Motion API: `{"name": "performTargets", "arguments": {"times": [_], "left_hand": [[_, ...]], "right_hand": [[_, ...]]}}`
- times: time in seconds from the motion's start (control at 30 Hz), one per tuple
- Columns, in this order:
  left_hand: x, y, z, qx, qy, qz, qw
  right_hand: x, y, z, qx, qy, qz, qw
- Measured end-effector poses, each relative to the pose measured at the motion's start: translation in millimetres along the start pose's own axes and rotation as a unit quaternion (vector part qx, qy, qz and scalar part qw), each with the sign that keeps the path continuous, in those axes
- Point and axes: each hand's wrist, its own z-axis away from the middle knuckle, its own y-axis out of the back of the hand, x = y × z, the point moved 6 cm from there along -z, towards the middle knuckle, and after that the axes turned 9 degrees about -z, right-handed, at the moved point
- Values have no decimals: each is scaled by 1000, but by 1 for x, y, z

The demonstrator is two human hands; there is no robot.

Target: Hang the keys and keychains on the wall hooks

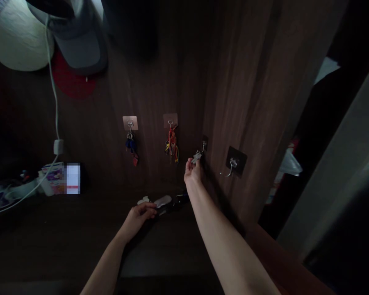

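Note:
My right hand is raised to a small dark wall hook in the corner. Its fingers close around a bunch of silver keys, which touches or almost touches the hook; the dimness hides which. Lower down, my left hand is over the shelf with its fingers drawn together. Its fingertips meet the near end of a grey oval object; what exactly they pinch is unclear. Behind those fingers lies a flat white piece. Dark items lie further right, partly behind my right wrist.
Keys with blue and red tags and a red-orange bunch hang on the back panel. A bare hook juts from the side panel. Caps and a white cable hang left, above small boxes.

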Motion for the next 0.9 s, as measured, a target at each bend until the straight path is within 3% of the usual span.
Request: {"name": "performTargets", "arguments": {"times": [0.23, 0.47, 0.9], "left_hand": [[-2, 1, 0, 7, -3, -7, 1000], [-6, 1, -2, 3, -6, -14, 1000], [-3, 1, -1, -1, -8, -15, 1000]], "right_hand": [[-2, 12, 12, -52, -3, -24, 998], [-9, 24, 9, -32, 15, -21, 999], [-13, 57, 31, -36, -14, 7, 999]]}}
